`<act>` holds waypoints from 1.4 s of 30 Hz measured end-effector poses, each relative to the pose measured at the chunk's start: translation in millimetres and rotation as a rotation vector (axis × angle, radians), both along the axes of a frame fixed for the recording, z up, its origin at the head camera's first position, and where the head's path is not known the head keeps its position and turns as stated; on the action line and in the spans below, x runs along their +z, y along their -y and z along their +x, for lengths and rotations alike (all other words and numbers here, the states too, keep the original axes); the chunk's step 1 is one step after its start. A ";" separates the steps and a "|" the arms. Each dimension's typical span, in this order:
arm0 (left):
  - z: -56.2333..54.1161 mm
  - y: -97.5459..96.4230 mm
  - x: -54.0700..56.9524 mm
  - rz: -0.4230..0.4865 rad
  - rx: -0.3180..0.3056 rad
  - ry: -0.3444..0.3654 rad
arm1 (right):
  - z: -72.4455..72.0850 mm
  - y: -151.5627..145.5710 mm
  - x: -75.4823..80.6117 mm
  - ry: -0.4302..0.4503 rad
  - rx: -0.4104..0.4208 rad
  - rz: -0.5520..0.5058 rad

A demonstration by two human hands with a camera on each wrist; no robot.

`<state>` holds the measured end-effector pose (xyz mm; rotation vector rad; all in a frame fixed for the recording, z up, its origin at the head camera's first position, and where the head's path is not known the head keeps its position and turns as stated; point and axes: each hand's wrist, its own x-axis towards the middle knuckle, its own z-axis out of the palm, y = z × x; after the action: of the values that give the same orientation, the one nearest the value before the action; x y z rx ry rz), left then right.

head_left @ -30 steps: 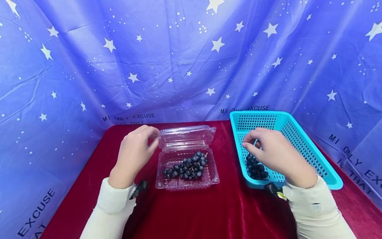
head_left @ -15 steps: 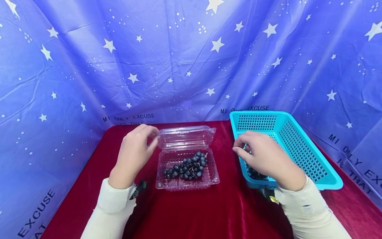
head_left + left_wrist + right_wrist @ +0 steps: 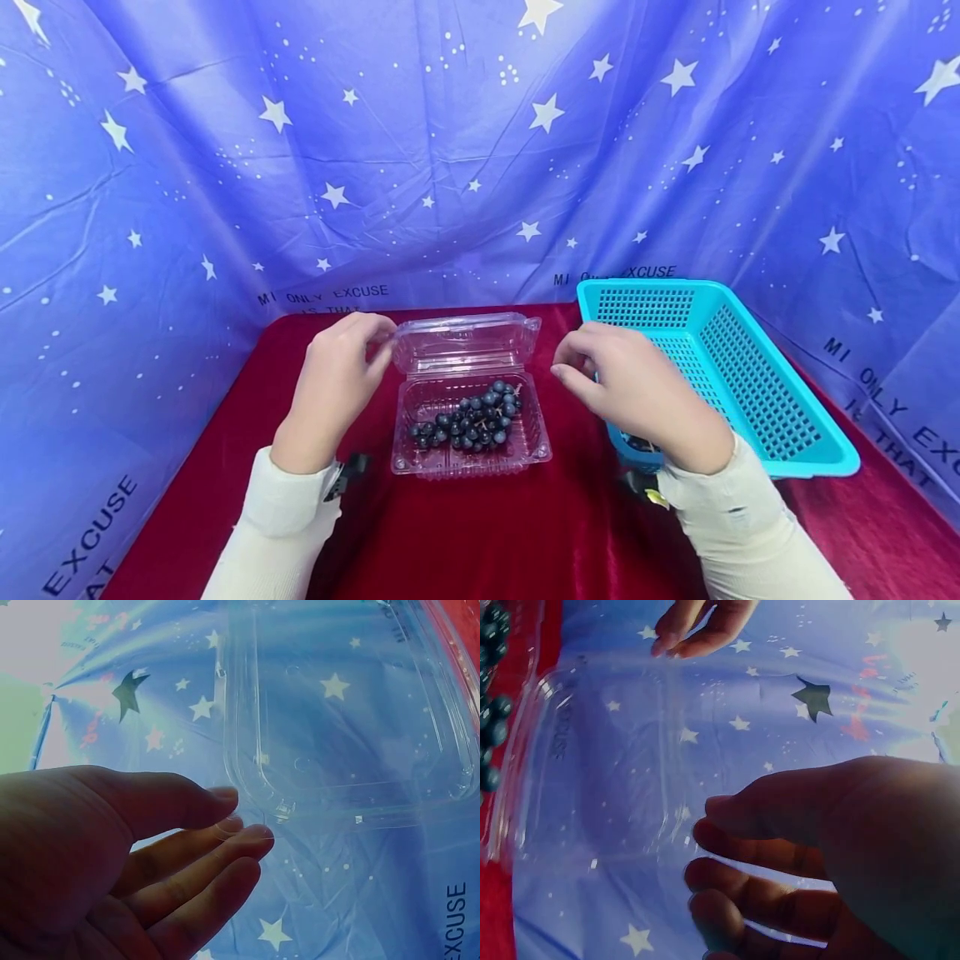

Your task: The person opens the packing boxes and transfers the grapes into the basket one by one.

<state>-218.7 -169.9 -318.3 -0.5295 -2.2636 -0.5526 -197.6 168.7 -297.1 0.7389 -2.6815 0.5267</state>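
Note:
A clear plastic clamshell box (image 3: 534, 421) stands on the table with its hinged lid (image 3: 465, 342) raised at the back. Inside lies a bunch of dark grapes (image 3: 480, 421). My left hand (image 3: 333, 383) pinches the small tab at the lid's corner between thumb and fingertips, as the left wrist view shows. My right hand (image 3: 637, 387), fingers loosely curled and holding nothing, hovers between the box and the turquoise basket (image 3: 780, 404). In the right wrist view, its fingertips (image 3: 718, 806) point toward the lid's free corner. My right arm partly covers more dark grapes (image 3: 641, 444) in the basket.
A dark red velvet cloth (image 3: 480, 533) covers the table. Behind and to both sides hangs a blue curtain (image 3: 450, 167) with white stars, close to the table's far edge. The basket takes up the right side.
My right hand has moved left, from above the basket toward the box. The left hand stays at the lid's corner, and the lid has shifted slightly left with it.

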 end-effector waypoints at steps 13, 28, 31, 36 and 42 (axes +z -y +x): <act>-1.2 -0.8 -1.4 -0.062 0.031 -0.014 | -15.6 26.3 -19.3 0.115 -0.055 0.052; -2.1 -1.9 -3.7 -0.074 0.008 -0.055 | -8.7 51.8 -43.9 0.095 -0.129 0.209; -2.5 -2.8 -4.7 -0.075 0.007 -0.050 | -8.7 54.9 -50.3 0.074 -0.136 0.242; -2.7 -3.5 -5.3 -0.070 0.002 -0.052 | -9.8 58.8 -58.8 0.043 -0.150 0.284; -2.8 -4.9 -5.6 -0.069 0.002 -0.064 | -14.5 60.9 -69.2 0.062 -0.178 0.317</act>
<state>-221.5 -165.0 -323.9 -0.5708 -2.2286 -0.4515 -212.1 107.8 -366.4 0.5604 -2.8882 0.0810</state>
